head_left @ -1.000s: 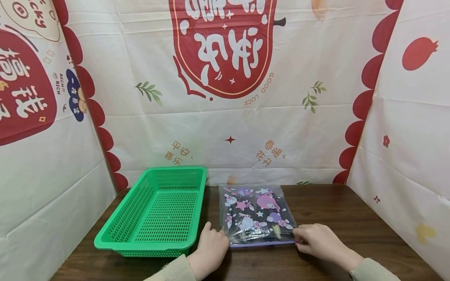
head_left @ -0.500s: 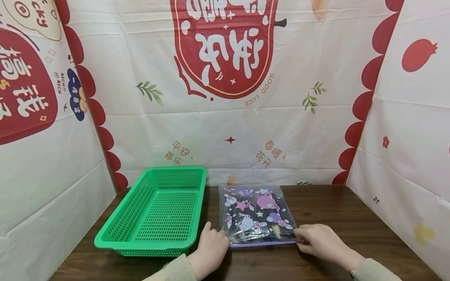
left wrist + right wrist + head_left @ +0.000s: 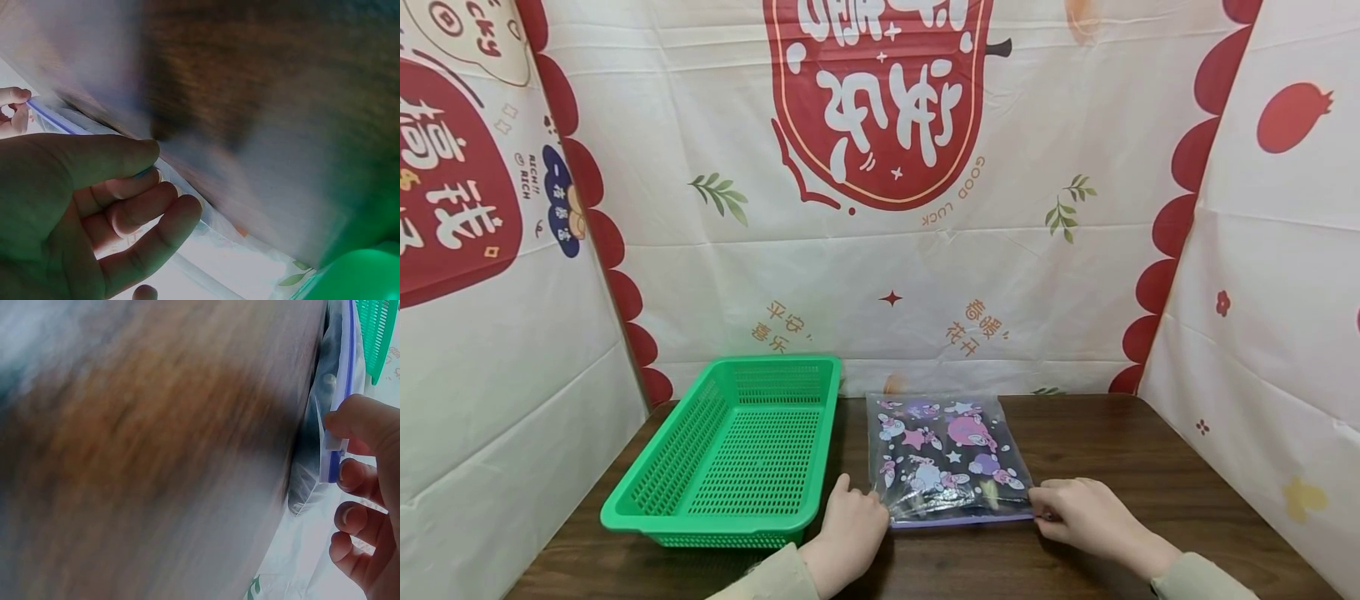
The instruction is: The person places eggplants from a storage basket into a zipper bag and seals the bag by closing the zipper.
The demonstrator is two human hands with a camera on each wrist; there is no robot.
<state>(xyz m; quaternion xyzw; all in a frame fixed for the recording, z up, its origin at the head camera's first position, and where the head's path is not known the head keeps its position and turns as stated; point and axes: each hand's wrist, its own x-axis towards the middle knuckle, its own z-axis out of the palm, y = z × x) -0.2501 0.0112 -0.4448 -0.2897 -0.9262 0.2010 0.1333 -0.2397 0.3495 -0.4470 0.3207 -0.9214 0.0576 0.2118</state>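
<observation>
A clear zip bag (image 3: pixel 955 458) printed with pink and purple cartoon figures and stars lies flat on the brown table, with something dark inside it. Its purple zip strip (image 3: pixel 958 522) runs along the edge nearest me. At the left end of that strip my left hand (image 3: pixel 853 529) pinches the bag's corner between thumb and forefinger; the left wrist view shows a bit of the strip there. My right hand (image 3: pixel 1086 517) pinches the strip's right end, thumb on one side, as the right wrist view shows. What the dark contents are cannot be told.
A green plastic basket (image 3: pixel 831 442) with slotted walls stands left of the bag, close to my left hand. White printed cloth (image 3: pixel 880 258) hangs behind and on both sides of the wooden table (image 3: pixel 1097 442).
My right hand has shifted very slightly to the right along with the strip's end. The left hand, bag and basket stay where they were.
</observation>
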